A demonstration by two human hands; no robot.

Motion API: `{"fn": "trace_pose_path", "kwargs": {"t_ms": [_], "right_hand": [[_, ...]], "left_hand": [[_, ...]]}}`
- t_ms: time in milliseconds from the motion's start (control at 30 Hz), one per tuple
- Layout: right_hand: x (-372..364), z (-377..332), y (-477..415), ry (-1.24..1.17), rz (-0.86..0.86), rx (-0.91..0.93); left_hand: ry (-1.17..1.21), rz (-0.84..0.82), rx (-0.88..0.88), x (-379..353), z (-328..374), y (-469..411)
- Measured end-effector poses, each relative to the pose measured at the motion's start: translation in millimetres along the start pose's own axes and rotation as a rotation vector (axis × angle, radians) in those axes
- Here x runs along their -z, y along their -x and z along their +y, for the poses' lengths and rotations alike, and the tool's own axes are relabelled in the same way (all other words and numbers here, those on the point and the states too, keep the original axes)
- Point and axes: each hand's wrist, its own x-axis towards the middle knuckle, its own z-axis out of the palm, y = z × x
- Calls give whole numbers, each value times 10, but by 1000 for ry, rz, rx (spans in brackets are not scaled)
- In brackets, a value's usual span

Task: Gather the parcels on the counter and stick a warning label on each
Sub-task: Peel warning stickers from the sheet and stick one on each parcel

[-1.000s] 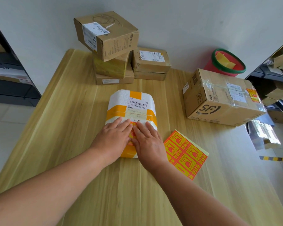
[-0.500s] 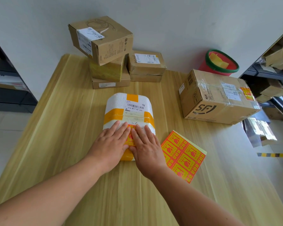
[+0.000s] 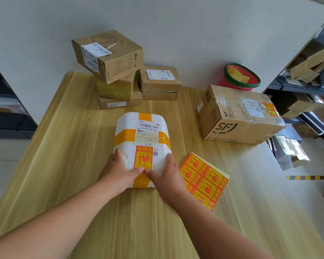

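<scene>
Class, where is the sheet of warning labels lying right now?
The sheet of warning labels lies flat on the counter, just right of the white foam parcel.

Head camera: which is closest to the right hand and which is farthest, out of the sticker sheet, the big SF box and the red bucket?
From the right hand:
1. Sticker sheet: right beside the hand, on its right, partly under the wrist.
2. SF box: farther back on the table's right side.
3. Red bucket: farthest, behind the SF box by the wall.
</scene>
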Motion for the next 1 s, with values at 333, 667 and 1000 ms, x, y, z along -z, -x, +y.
{"fn": "trace_pose_path", "kwargs": {"t_ms": [333, 667, 1000], "right_hand": [[509, 101, -177, 29, 106, 78], [1139, 286, -692, 63, 110, 72], [1403, 365, -1306, 39, 56, 34]], "left_hand": [[-4, 100, -122, -55, 588, 8], [-1, 89, -85, -352, 1260, -345], [-3, 64, -41, -529, 1666, -856]]}}
